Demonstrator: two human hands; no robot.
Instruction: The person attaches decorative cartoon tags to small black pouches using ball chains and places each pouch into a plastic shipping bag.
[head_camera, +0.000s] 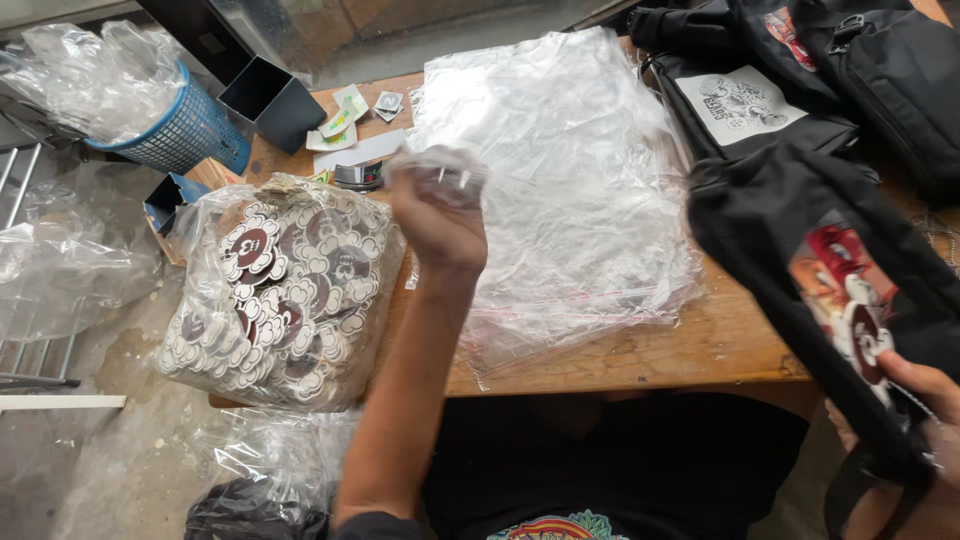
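Left hand (437, 213) was raised over the tabletop (700, 345), fingers pinched on the edge of a clear plastic bag (432, 160); the view was motion-blurred there, so I couldn't tell exactly how much of the bag it had. That bag trailed right from the hand toward the stack of clear bags (560, 180), which lay just right of the hand and spread across the middle of the tabletop, long side running away from the person, red seal strip (580, 300) at the near end. Just left of the hand sat a big sack of round patches (285, 295), overhanging the tabletop's left edge. Right hand (925, 420) was low at the near right, off the tabletop edge, gripping a black pouch (830, 260) with a printed red-and-white figure on it; the pouch ran diagonally up-left toward the stack, and more black pouches (800, 60) were piled at the far right. So the left hand was the nearer one to the stack; the right hand and its pouch stood well apart from it. A blue basket (185, 135) and a dark square box (272, 100) sat far left.
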